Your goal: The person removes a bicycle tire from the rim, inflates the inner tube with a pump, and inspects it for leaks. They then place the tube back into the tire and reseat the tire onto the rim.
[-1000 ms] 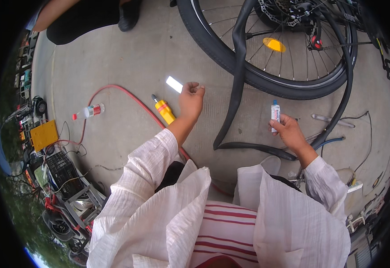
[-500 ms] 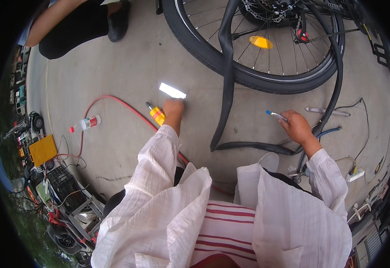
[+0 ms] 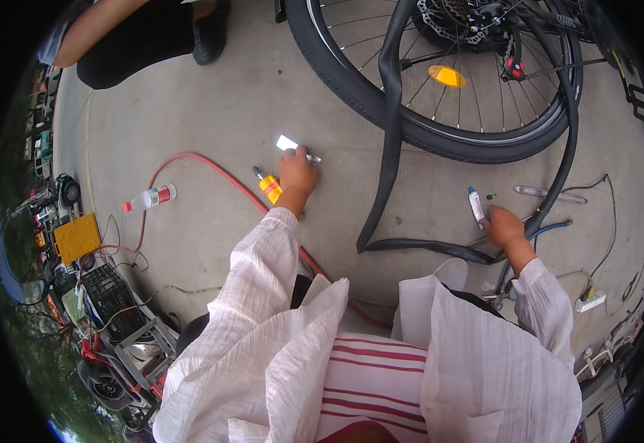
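Observation:
My left hand [image 3: 299, 171] is closed on a flat, shiny white piece [image 3: 286, 142] low over the concrete. My fingers cover its middle, and a silvery end shows past them on the right; I cannot make out its kind. Beside that wrist lies a yellow bottle [image 3: 269, 187] with a dark nozzle. On the right, my right hand [image 3: 505, 227] pinches the lower end of a small white tube [image 3: 477, 207] with a blue cap, the cap pointing away from me. A small black bit [image 3: 491, 196] lies on the ground near the tube.
A bicycle wheel [image 3: 484, 151] lies ahead, with a limp black inner tube [image 3: 378, 188] hanging from it across the ground. A red hose [image 3: 226, 177], plastic bottle [image 3: 150, 198] and yellow case [image 3: 77, 238] are left. A clear bar [image 3: 550, 194] is right. Another person's shoe [image 3: 211, 33] is far left.
My left hand has slid further over the white piece, covering more of it. My right hand has turned the tube from nearly sideways to nearly upright in view. The view has shifted slightly.

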`<state>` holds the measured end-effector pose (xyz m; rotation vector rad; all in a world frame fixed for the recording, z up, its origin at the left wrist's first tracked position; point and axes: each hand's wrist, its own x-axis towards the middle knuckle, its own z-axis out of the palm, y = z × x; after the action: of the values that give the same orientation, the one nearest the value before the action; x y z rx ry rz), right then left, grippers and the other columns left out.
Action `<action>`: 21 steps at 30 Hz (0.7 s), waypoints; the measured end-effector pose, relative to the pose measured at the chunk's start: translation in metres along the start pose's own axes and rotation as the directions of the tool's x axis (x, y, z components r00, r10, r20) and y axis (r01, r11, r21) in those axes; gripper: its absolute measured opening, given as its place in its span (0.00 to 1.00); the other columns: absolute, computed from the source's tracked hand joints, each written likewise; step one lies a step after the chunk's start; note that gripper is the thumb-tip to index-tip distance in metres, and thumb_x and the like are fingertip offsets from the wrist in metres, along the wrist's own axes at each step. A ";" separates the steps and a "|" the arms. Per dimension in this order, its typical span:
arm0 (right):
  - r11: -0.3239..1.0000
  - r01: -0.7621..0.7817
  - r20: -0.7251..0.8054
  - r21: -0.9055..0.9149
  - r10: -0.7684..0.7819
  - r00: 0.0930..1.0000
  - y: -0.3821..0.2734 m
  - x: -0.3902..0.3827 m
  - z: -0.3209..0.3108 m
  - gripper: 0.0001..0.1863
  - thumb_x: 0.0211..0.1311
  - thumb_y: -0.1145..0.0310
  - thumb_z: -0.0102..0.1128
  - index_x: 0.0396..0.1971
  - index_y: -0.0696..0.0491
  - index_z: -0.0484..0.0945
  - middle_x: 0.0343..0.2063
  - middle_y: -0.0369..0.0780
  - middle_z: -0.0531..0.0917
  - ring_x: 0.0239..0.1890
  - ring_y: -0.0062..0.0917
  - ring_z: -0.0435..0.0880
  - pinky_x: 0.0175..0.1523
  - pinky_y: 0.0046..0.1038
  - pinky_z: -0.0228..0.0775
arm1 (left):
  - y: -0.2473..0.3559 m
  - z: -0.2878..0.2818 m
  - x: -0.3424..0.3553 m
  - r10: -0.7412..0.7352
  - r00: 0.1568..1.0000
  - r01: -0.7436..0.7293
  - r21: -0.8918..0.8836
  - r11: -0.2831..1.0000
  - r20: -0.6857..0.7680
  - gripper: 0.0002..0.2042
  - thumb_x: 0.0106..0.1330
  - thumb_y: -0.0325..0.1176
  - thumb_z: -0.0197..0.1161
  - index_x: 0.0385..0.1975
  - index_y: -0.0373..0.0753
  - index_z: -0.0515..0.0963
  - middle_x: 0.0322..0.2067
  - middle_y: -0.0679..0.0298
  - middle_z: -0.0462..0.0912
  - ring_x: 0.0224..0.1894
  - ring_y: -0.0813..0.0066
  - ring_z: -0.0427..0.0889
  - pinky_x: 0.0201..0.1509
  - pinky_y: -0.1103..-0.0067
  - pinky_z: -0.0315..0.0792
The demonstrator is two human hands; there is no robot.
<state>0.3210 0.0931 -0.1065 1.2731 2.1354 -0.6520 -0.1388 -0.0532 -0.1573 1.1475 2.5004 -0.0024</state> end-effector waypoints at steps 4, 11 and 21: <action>0.942 0.264 -0.133 0.205 -0.240 0.961 -0.037 -0.011 -0.050 0.20 0.59 0.62 0.63 0.48 0.55 0.74 0.36 0.50 0.82 0.40 0.45 0.82 0.45 0.41 0.74 | -0.005 0.002 -0.001 0.070 0.996 -0.070 0.007 0.998 -0.056 0.11 0.60 0.32 0.61 0.42 0.41 0.76 0.47 0.50 0.76 0.50 0.49 0.75 0.52 0.61 0.72; 0.862 0.400 -0.423 0.311 -0.252 0.871 -0.107 -0.006 -0.107 0.31 0.61 0.65 0.61 0.62 0.57 0.64 0.35 0.50 0.83 0.36 0.44 0.83 0.40 0.39 0.73 | -0.037 0.004 0.018 0.041 0.988 -0.061 -0.136 0.989 -0.146 0.09 0.58 0.32 0.62 0.37 0.37 0.79 0.39 0.51 0.80 0.42 0.49 0.79 0.48 0.63 0.74; 0.729 0.390 -0.237 0.563 -0.309 0.921 -0.099 -0.035 -0.093 0.19 0.61 0.68 0.60 0.50 0.60 0.73 0.28 0.49 0.83 0.31 0.43 0.82 0.37 0.37 0.72 | -0.024 -0.035 0.016 0.460 0.888 -0.421 0.389 0.820 -0.009 0.19 0.57 0.24 0.59 0.48 0.51 0.75 0.55 0.58 0.71 0.62 0.57 0.68 0.64 0.65 0.64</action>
<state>0.2258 0.0904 -0.0036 1.2311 2.3967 -1.5586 -0.1775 -0.0517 -0.1343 1.9155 2.3128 -0.3209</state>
